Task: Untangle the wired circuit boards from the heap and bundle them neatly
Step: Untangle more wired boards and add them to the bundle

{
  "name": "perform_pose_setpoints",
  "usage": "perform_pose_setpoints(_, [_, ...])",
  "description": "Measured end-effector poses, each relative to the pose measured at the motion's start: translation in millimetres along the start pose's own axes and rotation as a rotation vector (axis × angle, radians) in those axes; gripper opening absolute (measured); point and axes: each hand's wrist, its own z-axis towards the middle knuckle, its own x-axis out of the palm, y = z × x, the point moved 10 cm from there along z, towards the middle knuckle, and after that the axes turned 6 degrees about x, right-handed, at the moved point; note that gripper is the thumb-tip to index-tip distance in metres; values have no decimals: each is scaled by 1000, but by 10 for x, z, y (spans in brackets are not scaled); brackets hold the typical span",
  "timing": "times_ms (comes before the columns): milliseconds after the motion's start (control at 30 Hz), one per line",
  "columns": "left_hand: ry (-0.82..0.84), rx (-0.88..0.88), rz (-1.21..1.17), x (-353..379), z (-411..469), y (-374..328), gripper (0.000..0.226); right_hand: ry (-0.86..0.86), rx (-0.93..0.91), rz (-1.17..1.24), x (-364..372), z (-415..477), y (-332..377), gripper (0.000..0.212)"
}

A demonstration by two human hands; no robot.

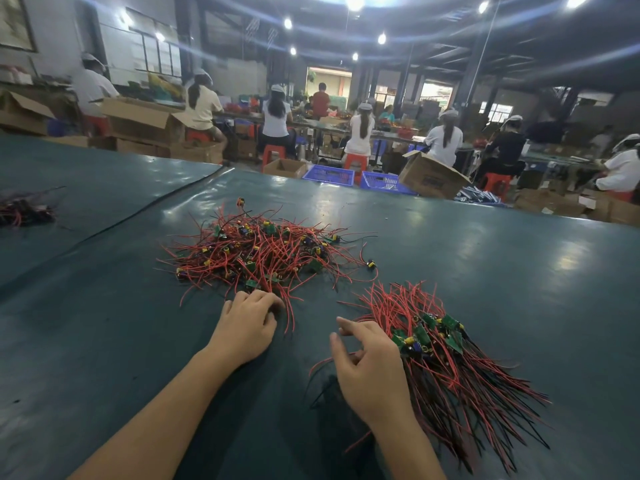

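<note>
A small clump of red and black wires [26, 207] lies at the far left of a long table under a dark green cover [104, 341], well apart from the main work. Near the table's middle sits the heap [263, 252], a loose tangle of red wires and small green circuit boards with yellow and dark parts, its strands splayed out on every side. The person's left hand [247, 327] rests at the heap's near edge, fingers curled down onto the red wires there; whether they actually pinch a strand cannot be told, since the fingertips are buried among the wires. One stray board [371, 263] lies just off the heap's right side. The right hand [367, 368] is relaxed and holds nothing visible, with the index finger straight, the thumb spread and the other fingers loosely bent beside the bundle [436, 348]. In that bundle the boards are gathered together at the middle, with red wires fanning away from the person and red and black leads running toward the near right. Beyond the table's far edge stand blue crates [329, 175] and an open cardboard box [431, 178], and workers [362, 131] in white caps sit on red stools at benches with their backs turned.
</note>
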Motion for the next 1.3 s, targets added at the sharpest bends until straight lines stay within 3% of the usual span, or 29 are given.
perform_pose_setpoints(67, [-81, 10, -28, -83, -18, -33, 9, 13, -2, 36, 22, 1, -3, 29])
perform_pose_setpoints(200, [-166, 37, -61, -144, -74, -113, 17, 35, 8, 75, 62, 1, -7, 27])
perform_pose_setpoints(300, [-357, 134, -183, -341, -150, -239, 12, 25, 1, 105, 56, 0, -9, 25])
perform_pose_setpoints(433, [-583, 338, -431, -668, -332, -572, 30, 14, 39, 191, 69, 28, -23, 16])
perform_pose_setpoints(600, [-446, 536, -539, -557, -476, -1099, 67, 86, 161, 475, 133, 15, -36, 21])
perform_pose_setpoints(800, [-400, 572, -587, -510, -510, -1222, 76, 45, 193, 657, 61, 21, -22, 22])
perform_pose_setpoints(1000, [-441, 513, -556, -516, -508, -1160, 69, -50, 208, 656, -4, 29, -84, 12])
perform_pose_setpoints(1167, [-485, 423, -587, -549, -483, -1097, 28, -80, 181, 614, -63, 24, -64, 24])
perform_pose_setpoints(1300, [-516, 290, -703, -569, -435, -970, 12, -129, 240, 653, -89, 18, -131, 24])
